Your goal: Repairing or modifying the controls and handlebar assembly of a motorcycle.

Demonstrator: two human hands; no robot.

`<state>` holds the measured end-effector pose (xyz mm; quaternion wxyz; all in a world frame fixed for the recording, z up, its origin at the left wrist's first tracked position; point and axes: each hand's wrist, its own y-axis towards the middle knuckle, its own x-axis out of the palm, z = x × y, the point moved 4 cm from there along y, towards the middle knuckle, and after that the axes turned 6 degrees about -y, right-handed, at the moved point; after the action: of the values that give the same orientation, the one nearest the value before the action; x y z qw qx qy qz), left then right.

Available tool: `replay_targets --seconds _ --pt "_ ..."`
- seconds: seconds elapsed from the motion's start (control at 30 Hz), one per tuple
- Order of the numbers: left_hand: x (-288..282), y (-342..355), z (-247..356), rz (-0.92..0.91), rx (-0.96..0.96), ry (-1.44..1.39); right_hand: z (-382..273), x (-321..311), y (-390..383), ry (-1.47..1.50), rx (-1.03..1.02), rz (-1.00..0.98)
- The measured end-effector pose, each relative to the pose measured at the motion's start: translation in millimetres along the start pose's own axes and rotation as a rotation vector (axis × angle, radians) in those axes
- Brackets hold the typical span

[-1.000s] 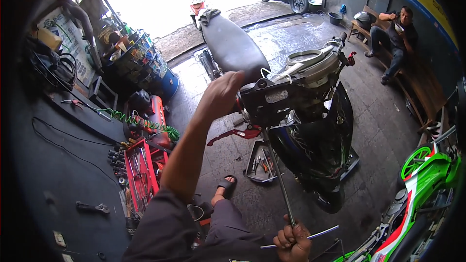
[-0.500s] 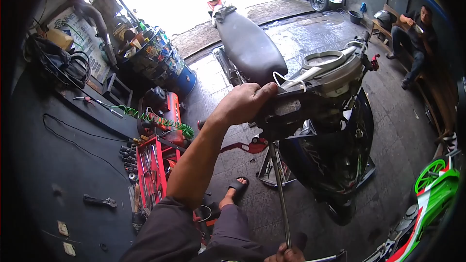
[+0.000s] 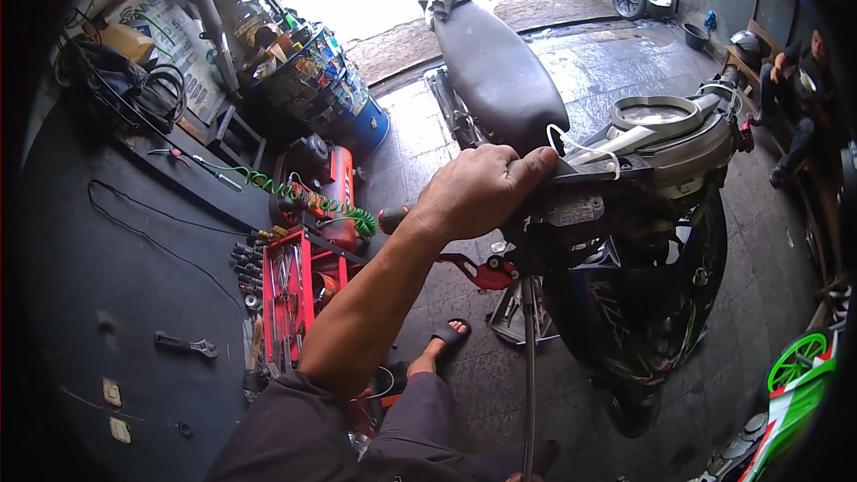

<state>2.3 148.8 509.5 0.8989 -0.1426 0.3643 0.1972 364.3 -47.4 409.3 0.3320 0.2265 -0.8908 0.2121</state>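
My left hand (image 3: 489, 186) is closed over the near left side of a scooter's stripped handlebar housing (image 3: 576, 211), thumb lying on top and most fingers hidden. Close to the thumb, a white cable (image 3: 578, 145) loops up beside the round instrument cluster (image 3: 656, 113). A long thin metal rod tool (image 3: 529, 375) stands nearly upright, its far tip under the housing by the red brake lever (image 3: 489, 273). Its near end runs down to my right hand (image 3: 523, 477), which shows only as a sliver at the lower edge. The black front fairing (image 3: 638, 303) is below the housing.
At left, a dark workbench (image 3: 134, 277) carries an adjustable wrench (image 3: 186, 344) beside a red tool tray (image 3: 287, 303). A red compressor (image 3: 335, 192) and sticker-covered drum (image 3: 326, 94) stand beyond. A person (image 3: 794, 103) sits at right, above a green wheel (image 3: 797, 362).
The scene has shifted rightward in the picture. My right hand has dropped almost out of sight at the lower edge. My left hand keeps its hold on the housing.
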Motion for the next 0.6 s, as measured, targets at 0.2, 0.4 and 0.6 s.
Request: replay_targets --seconds 0.2,0.4,0.6 --pt "-2 2 -2 -0.017 0.018 0.046 -15 3 11 -0.756 -0.173 0.227" --pt "-3 4 -2 -0.066 -0.028 0.053 -26 -5 37 -1.558 -0.726 -0.097" --pt "-9 -3 3 -0.072 -0.060 0.014 -52 12 32 -2.029 -0.665 -0.363"
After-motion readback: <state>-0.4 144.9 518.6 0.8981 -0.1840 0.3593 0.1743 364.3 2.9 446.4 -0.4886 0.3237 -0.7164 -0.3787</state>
